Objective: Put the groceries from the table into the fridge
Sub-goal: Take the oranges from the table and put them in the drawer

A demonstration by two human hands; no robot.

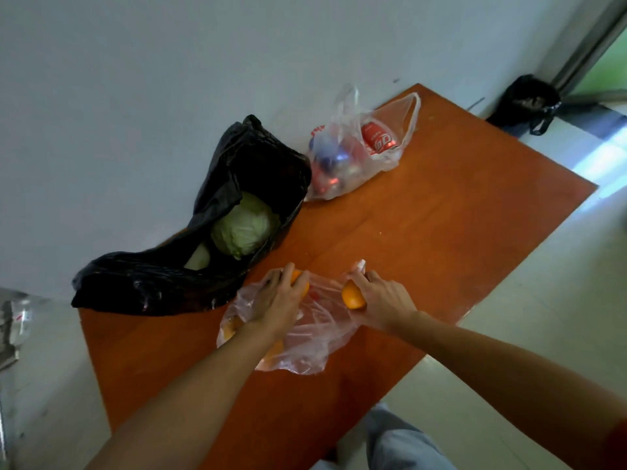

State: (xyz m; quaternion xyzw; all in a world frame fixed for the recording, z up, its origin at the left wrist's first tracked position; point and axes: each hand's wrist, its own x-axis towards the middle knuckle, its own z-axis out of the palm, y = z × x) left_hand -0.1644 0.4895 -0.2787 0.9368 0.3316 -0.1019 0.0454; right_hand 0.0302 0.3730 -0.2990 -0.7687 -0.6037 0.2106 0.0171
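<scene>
Gripping one orange point(303, 283) in the left hand point(276, 301) and another orange point(353, 296) in the right hand point(381, 300), the person works over the clear bag point(305, 347) near the bench's point(441, 232) front edge. More oranges seem to lie under the left wrist, so that hand is nearer; no fridge is in view.

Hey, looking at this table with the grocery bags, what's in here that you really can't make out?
Head view, the only one:
- Fridge: not in frame at all.
- Black bag: its folds hide all but the cabbage and a pale item beside it.
- Far clear bag: one red can reads clearly; the rest blur behind plastic.
- Near clear bag: the left hand and right hand cover it, so the orange count is unclear.
</scene>
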